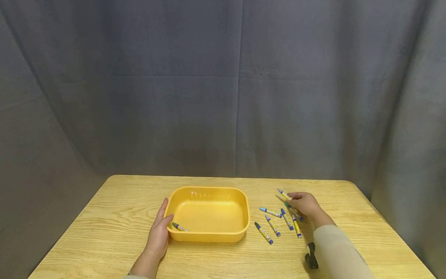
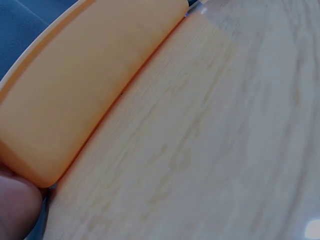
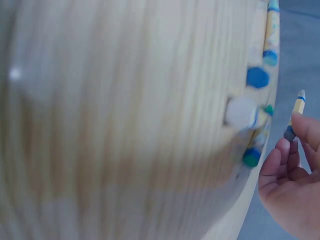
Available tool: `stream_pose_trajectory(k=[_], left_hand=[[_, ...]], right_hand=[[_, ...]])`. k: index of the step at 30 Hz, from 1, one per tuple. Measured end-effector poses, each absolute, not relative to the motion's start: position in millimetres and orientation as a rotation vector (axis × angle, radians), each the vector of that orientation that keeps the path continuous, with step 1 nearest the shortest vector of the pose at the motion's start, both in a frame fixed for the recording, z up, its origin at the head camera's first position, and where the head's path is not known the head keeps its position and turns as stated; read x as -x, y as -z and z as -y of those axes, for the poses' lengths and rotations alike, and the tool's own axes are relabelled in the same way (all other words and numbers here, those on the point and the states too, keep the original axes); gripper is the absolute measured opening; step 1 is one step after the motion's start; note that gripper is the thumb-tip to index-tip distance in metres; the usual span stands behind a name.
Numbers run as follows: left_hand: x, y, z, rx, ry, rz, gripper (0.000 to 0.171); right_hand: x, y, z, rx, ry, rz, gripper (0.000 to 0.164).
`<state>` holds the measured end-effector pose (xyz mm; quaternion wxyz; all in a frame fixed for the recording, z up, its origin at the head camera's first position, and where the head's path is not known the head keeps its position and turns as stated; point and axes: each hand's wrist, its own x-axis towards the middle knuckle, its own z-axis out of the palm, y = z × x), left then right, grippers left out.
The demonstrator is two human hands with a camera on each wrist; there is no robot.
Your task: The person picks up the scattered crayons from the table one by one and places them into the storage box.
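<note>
A yellow plastic tray point(image 1: 209, 237) sits on the table. My left hand point(image 1: 158, 236) grips its left side, thumb over the rim and fingers along the outer wall. Inside the tray, by that thumb, lies one dark-tipped crayon point(image 1: 179, 227). My right hand point(image 1: 306, 204) pinches a grey-tipped crayon point(image 3: 298, 106) near its dark end, raised above the table. Beneath and beside this hand are several wrapped crayons, among them a green one point(image 1: 294, 211), a blue one point(image 1: 287, 219), a light blue one point(image 1: 270, 212) and a dark green one point(image 1: 263, 233).
The wooden table point(image 1: 115, 217) has rounded far corners. Behind it hangs a grey curtain point(image 1: 195, 116), with more cloth at both sides. A black device point(image 1: 311, 255) is by the right sleeve.
</note>
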<state>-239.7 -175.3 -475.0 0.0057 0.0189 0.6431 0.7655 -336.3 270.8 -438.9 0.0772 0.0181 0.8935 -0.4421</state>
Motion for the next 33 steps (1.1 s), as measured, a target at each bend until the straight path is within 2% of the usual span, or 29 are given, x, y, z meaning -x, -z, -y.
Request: stream_pose_trajectory(k=[21,33], left_hand=[[240,475,175,-0.048,-2.386,-2.036,0.065],[240,475,174,-0.059,-2.385,-2.026,0.065]], right_hand=[[335,412,-203,0.168,1.569,-2.487,0.044],[332,400,-150,0.132,1.725,-2.324,0.041]])
